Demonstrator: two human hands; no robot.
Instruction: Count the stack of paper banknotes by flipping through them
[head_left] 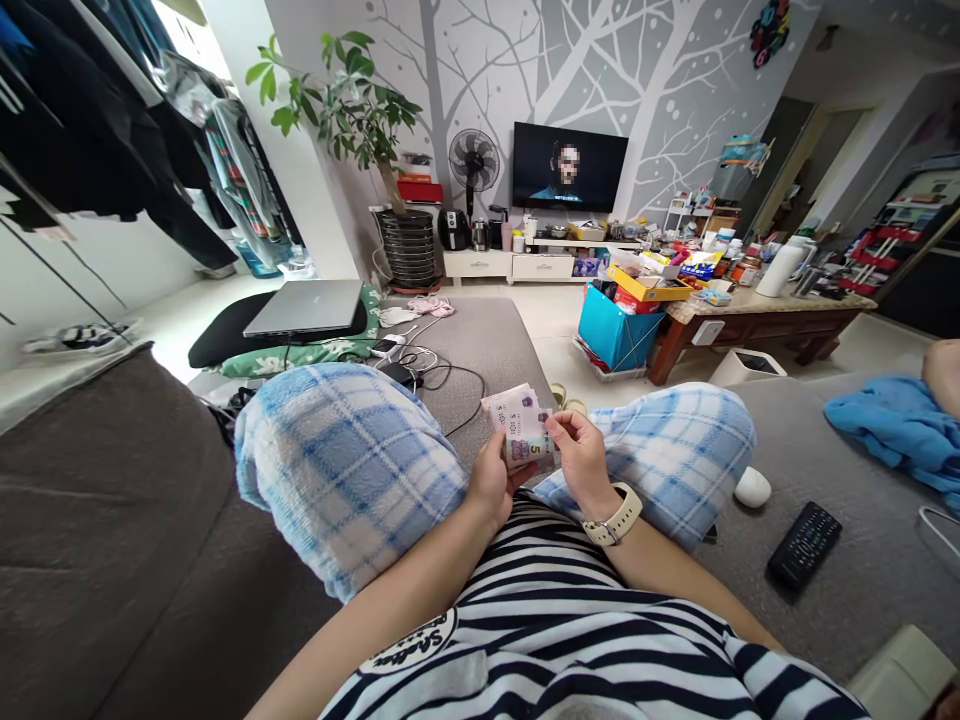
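A small fanned stack of pale pink and purple paper notes (519, 420), printed with a 5, is held over my lap. From below and the left, my left hand (493, 478) wraps around the stack, its thumb on the front. My right hand (579, 450) pinches the right edge of the front note between thumb and fingers. A cream watch (613, 516) is on my right wrist. My legs are folded to both sides in blue-and-white plaid trousers (360, 460). How many notes there are is hidden by their overlap.
I sit on a grey sofa (491, 330). To the left lie a closed laptop (306, 307) and tangled cables (427, 365). A remote (805, 545) and white mouse (752, 488) are at right, near a blue cloth (900, 425) beside another person's limb. A cluttered table (675, 308) stands beyond.
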